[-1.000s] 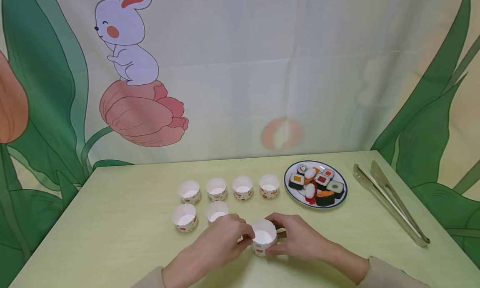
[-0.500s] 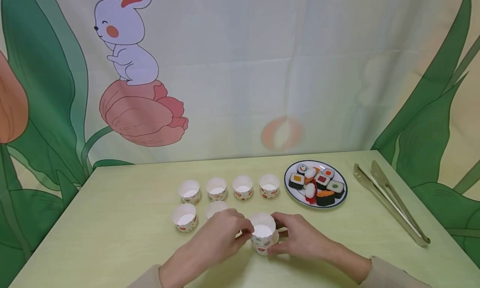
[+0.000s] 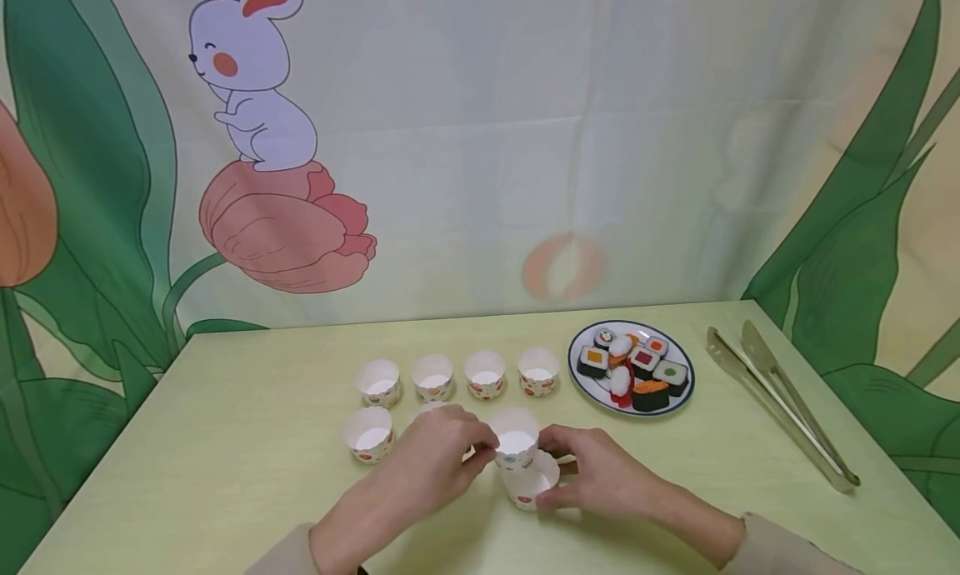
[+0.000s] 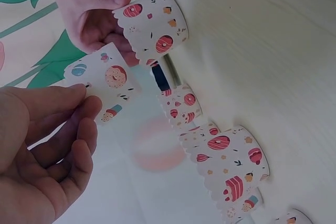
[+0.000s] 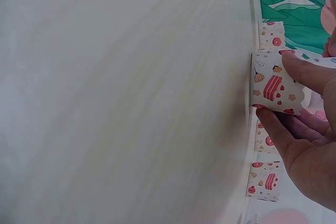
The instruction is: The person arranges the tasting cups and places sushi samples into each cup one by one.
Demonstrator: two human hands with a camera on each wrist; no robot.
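My left hand pinches the rim of a white paper baking cup, raised above a second one. That lower baking cup stands on the table, gripped at its right side by my right hand. In the left wrist view the raised cup is tilted and clear of the other cup, with dessert prints on both. The right wrist view has my right thumb and fingers around the lower cup. Behind my left hand, another baking cup is mostly hidden.
Several baking cups stand in a back row, including one at its right end, and one at front left. A blue-rimmed plate bears toy sushi. Metal tongs lie at the right. A printed cloth hangs behind the table.
My left hand has lifted the upper baking cup out of the lower one, moving up and slightly left. My right hand has stayed nearly still on the lower cup.
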